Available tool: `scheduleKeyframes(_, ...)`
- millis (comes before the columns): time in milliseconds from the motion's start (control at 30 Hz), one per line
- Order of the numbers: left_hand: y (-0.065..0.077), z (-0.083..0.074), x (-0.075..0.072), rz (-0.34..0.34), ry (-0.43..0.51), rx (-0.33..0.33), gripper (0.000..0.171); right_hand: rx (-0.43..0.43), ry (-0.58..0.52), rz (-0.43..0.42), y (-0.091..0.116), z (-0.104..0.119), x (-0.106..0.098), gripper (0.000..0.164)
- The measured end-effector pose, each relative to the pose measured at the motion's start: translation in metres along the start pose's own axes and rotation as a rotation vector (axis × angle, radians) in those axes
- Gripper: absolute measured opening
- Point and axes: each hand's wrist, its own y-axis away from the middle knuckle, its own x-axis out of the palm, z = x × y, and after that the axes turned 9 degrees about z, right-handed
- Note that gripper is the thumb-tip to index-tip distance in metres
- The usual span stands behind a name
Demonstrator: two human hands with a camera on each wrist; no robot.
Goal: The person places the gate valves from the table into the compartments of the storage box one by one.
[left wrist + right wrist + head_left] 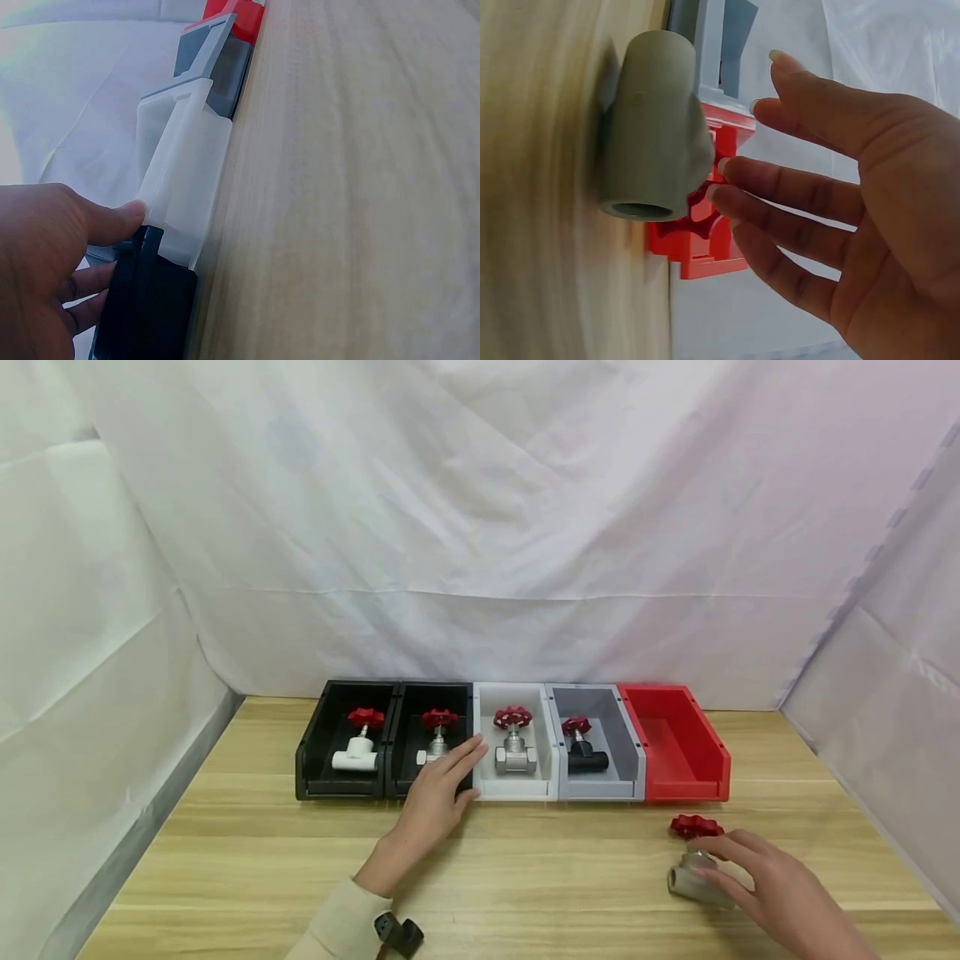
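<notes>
A grey-beige valve with a red handwheel stands on the table in front of the red bin. My right hand is beside it with fingers spread; in the right wrist view a gap separates the thumb from the fingers, and the fingertips are near the valve body. My left hand reaches over the front of the second black bin, fingers extended across a metal valve partly hidden behind them. Its thumb touches the rim where the black bin meets the white bin.
The bins stand in a row at the back. A white valve lies in the left black bin, a silver valve in the white one, a black valve in the grey bin. The red bin ends the row. White cloth hangs behind.
</notes>
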Motion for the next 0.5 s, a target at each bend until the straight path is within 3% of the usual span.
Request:
scheduleKeyframes(167,0.0001,0.0003,0.0005,0.000,0.004,-0.004,0.073,0.031,-0.031,0.071,-0.0023,-0.0044,0.0035,0.051)
scheduleKeyframes(367,0.0000,0.0006,0.0009,0.004,-0.001,-0.007,0.073,0.001,-0.018,0.024,0.0005,-0.0071,0.0081,0.047)
scheduleKeyframes(500,-0.0004,0.0007,0.0004,0.001,0.001,-0.005,0.073,0.048,-0.058,0.083,-0.0023,-0.0083,0.0092,0.055)
